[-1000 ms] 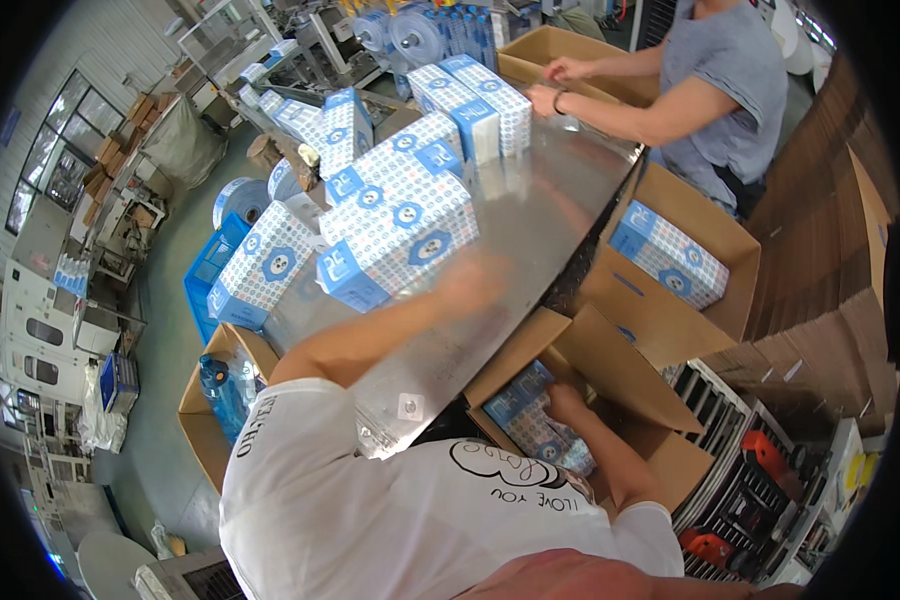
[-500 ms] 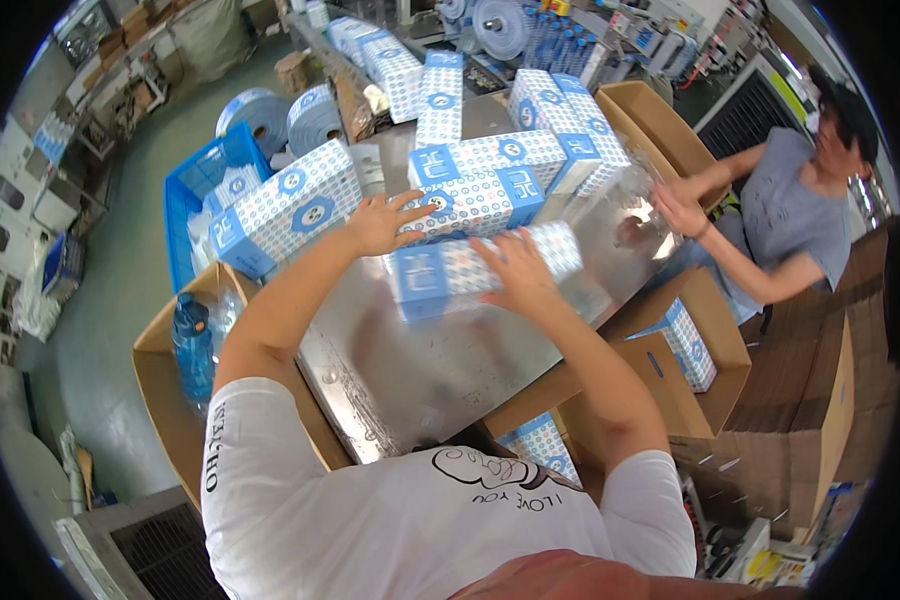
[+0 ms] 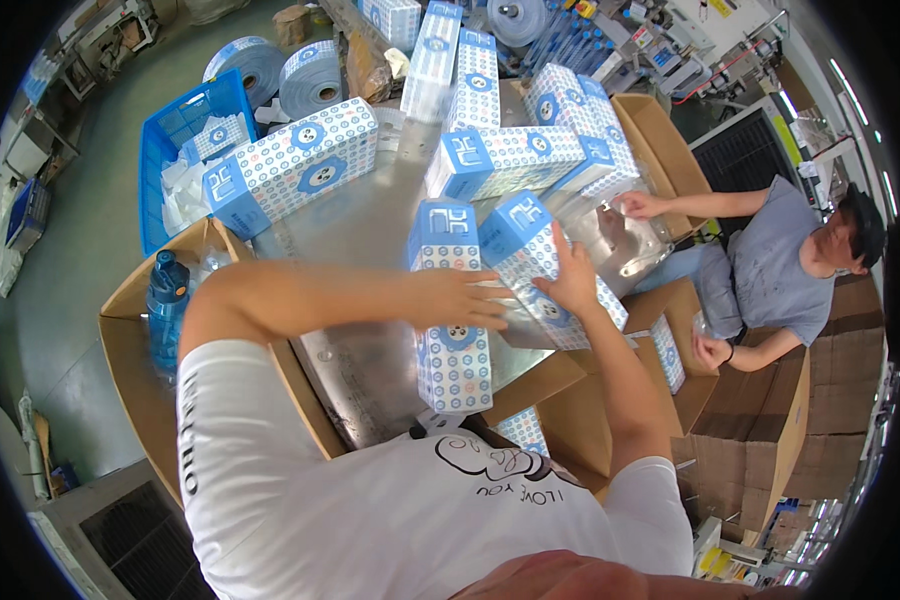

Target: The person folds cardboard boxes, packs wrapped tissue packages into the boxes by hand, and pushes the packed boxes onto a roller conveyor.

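Two long blue-and-white printed packs lie side by side on the metal table in front of me. My right hand point(image 3: 576, 280) grips the tilted right pack point(image 3: 526, 250), its thumb on the top and its fingers along the far right edge. Across the left pack point(image 3: 454, 355) reaches my left hand point(image 3: 462, 300), fingers stretched out toward the right pack; slight blur hides whether they touch it. Behind these, another pack point(image 3: 530, 158) lies crosswise against more packs.
An open carton point(image 3: 130, 330) with a blue bottle point(image 3: 168, 315) stands at my left, by a blue basket point(image 3: 160, 190) and a large pack point(image 3: 315, 160). Open cartons point(image 3: 580, 430) line the right edge. A co-worker point(image 3: 770, 260) sits at the right, one hand over the table.
The two near packs have turned from crosswise to lengthwise, closer to me. My left hand has swung right and down; my right hand has moved right. The co-worker's hands have parted.
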Demonstrator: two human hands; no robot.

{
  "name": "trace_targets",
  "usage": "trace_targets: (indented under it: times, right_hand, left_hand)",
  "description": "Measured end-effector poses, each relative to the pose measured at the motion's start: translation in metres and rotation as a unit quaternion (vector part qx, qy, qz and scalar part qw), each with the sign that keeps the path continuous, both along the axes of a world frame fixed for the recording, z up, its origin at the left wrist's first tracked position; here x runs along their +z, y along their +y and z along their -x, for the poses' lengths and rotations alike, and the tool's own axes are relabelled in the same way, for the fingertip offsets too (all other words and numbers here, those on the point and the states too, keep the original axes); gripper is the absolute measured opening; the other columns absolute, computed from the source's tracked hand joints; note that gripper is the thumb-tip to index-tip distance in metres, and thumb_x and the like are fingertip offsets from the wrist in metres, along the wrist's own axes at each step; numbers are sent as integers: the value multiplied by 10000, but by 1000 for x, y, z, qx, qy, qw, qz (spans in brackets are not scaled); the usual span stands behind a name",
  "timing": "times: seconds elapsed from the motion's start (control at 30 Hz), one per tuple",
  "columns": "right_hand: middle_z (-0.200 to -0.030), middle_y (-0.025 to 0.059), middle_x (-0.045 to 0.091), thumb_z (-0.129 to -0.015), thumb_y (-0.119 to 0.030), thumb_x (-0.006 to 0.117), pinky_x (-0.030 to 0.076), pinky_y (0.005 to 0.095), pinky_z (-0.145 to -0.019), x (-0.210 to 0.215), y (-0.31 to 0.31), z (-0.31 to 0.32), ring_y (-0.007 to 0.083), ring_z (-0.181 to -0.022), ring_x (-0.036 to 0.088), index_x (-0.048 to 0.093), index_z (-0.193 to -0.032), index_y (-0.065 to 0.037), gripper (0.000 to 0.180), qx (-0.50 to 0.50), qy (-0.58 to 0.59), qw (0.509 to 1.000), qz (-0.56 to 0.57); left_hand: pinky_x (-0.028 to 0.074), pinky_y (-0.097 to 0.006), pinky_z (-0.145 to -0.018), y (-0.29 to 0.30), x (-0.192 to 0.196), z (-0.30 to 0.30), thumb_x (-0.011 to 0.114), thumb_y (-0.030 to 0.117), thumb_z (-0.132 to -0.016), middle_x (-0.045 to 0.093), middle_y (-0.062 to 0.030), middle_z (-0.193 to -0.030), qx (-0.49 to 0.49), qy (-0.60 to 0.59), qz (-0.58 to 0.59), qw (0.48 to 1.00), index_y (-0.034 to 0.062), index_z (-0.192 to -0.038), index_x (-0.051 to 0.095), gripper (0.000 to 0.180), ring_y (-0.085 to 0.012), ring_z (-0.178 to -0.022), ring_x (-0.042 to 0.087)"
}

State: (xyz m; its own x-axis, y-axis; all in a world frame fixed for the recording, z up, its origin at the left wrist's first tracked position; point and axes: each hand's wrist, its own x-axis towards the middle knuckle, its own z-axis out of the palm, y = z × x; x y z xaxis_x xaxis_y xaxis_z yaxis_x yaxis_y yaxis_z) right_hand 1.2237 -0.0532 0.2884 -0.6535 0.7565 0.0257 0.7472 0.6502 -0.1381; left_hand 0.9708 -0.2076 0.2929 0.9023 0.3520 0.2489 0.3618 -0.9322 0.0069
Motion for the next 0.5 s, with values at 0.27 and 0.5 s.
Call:
trace_targets:
  times: [0.27,0.5]
  right_hand:
    - [-1258,221,508,-589,-121,858,408,404,-987,101,-44,-70,369,-1169,507,260,-1479,-54,1074,0,215,965,-152]
    - [-1466,202,307,-619,-111,854,309,391,-1088,183,-133,-246,300,-1329,351,171,-1478,23,1106,-231,492,793,-275]
  left_hand:
    - [420,-418,-889,23,21,-9,792,162,-616,567,-148,-1064,172,-181,66,966,38,-1185,513,646,-351,-1018,535]
    - [488,-424,-965,-1,42,-25,607,260,-898,526,-169,-1313,69,-790,515,326,24,-1380,390,579,-291,-1149,570]
